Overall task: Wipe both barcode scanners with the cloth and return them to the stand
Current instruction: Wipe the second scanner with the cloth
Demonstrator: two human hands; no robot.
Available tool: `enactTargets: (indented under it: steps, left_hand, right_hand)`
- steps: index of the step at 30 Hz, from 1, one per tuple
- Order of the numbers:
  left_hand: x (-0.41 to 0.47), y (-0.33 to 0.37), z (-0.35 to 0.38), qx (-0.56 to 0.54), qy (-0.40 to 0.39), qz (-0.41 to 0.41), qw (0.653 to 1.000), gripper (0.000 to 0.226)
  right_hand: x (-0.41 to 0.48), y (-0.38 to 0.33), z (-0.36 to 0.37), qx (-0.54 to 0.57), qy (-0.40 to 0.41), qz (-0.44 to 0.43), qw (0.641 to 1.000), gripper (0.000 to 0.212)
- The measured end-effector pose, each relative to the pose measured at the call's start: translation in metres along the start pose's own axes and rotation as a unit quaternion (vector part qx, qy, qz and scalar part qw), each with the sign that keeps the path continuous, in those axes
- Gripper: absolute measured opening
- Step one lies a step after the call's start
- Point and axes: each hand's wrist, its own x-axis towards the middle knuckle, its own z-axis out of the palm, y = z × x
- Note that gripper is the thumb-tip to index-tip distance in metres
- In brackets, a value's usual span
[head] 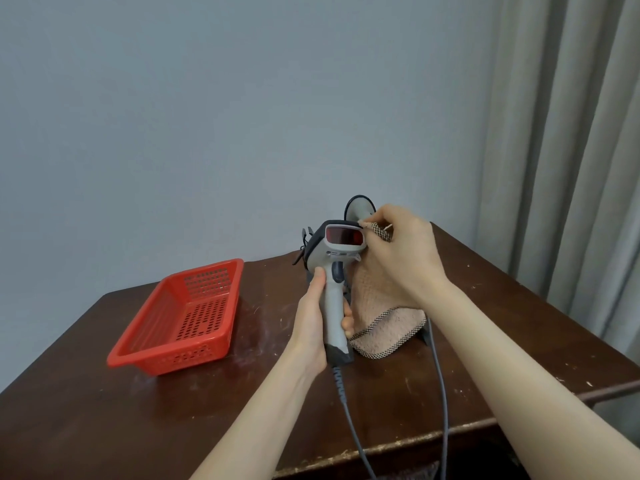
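Note:
A grey barcode scanner [335,258] with a dark top and a red window stands upright above the table, its handle gripped by my left hand [313,317]. My right hand [401,254] pinches a pinkish-beige cloth [384,323] with a checked border against the right side of the scanner's head; the cloth hangs down onto the table. Behind the scanner, a black stand [358,206] and part of a second dark device [306,237] show, mostly hidden. A grey cable [349,410] runs from the handle over the table's front edge.
A red perforated plastic basket [183,317] sits on the left of the dark wooden table [104,410]. A second grey cable [441,393] drops over the front edge. The wall is close behind, and a curtain [571,133] hangs at the right.

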Motion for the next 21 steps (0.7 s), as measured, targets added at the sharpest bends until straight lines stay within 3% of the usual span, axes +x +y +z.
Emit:
enactTargets:
  steps: [5,8,13,17,21]
  left_hand:
    - [0.002,0.000,0.000,-0.026,0.013,-0.010,1.000,0.054]
    - [0.004,-0.001,0.001,-0.007,0.014,-0.015,1.000,0.057]
    - [0.003,-0.002,0.004,-0.006,-0.013,-0.018,1.000,0.056]
    - [0.003,0.002,0.001,-0.013,-0.007,-0.020,1.000,0.058]
    - [-0.001,0.008,-0.001,-0.017,0.015,-0.009,1.000,0.052]
  right_hand:
    - [-0.009,-0.003,0.002,0.023,0.014,0.012,1.000,0.008]
    - [-0.013,-0.011,0.007,0.054,-0.032,0.031,0.998,0.010]
    - [-0.013,-0.032,0.013,0.106,-0.033,-0.029,0.993,0.007]
    - [-0.012,-0.026,0.011,0.053,-0.058,-0.045,0.996,0.008]
    - [-0.007,-0.006,-0.002,-0.033,-0.051,0.030,0.998,0.015]
